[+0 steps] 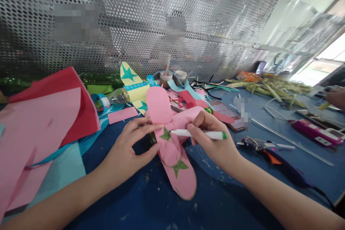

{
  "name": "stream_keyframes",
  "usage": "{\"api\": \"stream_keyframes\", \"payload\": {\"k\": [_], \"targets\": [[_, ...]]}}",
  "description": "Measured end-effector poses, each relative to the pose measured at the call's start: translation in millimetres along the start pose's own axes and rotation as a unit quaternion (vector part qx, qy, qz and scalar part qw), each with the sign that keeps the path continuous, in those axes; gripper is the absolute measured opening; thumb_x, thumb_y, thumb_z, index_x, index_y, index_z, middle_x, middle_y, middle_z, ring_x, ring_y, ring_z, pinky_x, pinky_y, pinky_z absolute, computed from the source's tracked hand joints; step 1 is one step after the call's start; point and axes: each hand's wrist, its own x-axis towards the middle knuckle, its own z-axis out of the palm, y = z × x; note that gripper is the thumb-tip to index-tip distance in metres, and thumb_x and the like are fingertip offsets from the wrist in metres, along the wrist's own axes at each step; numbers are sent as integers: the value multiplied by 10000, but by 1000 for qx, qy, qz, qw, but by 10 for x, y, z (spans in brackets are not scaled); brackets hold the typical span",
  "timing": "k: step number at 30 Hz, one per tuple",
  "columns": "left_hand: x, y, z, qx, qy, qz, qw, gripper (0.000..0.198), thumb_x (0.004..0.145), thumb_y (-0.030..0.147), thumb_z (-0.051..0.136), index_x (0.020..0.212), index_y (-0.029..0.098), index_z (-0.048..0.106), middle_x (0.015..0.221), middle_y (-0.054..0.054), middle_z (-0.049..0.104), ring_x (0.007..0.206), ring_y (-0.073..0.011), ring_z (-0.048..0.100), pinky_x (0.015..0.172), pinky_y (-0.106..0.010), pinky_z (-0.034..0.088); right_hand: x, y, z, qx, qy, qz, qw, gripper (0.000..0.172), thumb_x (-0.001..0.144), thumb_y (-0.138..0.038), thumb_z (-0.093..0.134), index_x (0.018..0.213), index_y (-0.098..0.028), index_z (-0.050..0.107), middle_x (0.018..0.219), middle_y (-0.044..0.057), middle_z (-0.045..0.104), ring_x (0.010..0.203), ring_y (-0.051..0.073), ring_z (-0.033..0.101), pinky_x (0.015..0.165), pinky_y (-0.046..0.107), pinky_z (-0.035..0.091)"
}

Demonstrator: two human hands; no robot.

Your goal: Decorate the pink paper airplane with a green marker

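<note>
A pink paper plane (172, 151) with green stars on its wing lies on the blue table (151, 201). My left hand (129, 151) pinches the wing's left edge near one star and holds the plane steady. My right hand (212, 140) grips a white marker with a green cap (202, 134), its tip on the wing beside the upper star. A yellow plane with teal stars (133, 88), built on a clear bottle, sits behind.
Pink and red paper sheets (40, 115) pile up at the left. A phone (226, 113) lies behind my right hand. A glue gun (272, 152) and a purple tool (315, 131) lie right. Paper strips, tape rolls and green husks (269, 86) crowd the back below a perforated screen. Another person's hand (335, 97) shows far right.
</note>
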Motion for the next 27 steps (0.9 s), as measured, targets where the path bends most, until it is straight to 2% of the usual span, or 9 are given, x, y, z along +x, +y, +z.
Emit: {"api": "stream_keyframes", "payload": {"k": [11, 17, 27], "targets": [[37, 40, -11, 6, -3, -4, 1000, 313, 886, 288, 594, 1183, 348, 673, 1199, -26, 598, 1143, -221, 612, 1040, -405, 504, -4, 6, -20, -13, 24, -1, 1000, 222, 787, -215, 573, 630, -250, 419, 488, -85, 471, 443, 90, 393, 462, 245, 321], [59, 66, -49, 10, -20, -18, 1000, 297, 873, 285, 601, 1155, 309, 690, 1180, -44, 595, 1146, -229, 608, 1046, -425, 499, 6, 3, -19, -7, 15, 0, 1000, 216, 789, -214, 567, 639, -251, 417, 483, -88, 470, 436, 90, 395, 456, 243, 317], [46, 63, -33, 2, -21, -22, 1000, 303, 882, 290, 603, 1172, 331, 678, 1195, -35, 589, 1151, -222, 606, 1050, -420, 493, 0, -9, -20, -17, 21, 1, 1000, 218, 770, -221, 560, 622, -255, 404, 491, -89, 443, 434, 93, 387, 448, 253, 301]]}}
